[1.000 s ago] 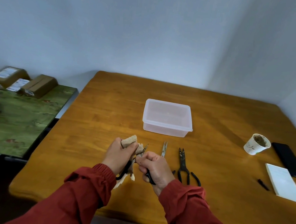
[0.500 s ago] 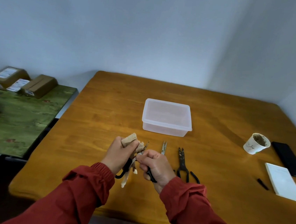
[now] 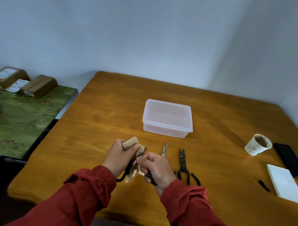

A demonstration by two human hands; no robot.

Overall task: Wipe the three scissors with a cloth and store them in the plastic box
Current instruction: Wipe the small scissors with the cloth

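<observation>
Scissors [image 3: 123, 176], black-handled, in tan cloth [image 3: 130, 143]

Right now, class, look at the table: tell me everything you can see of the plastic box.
The box is a low rectangle with rounded corners, made of what looks like cloudy, whitish see-through plastic. A lipped rim juts out around its top. Whether a lid is on cannot be told, and nothing shows inside it. It stands upright and level near the middle of the wooden table, with a long side facing the person. Only the table touches it.
</observation>
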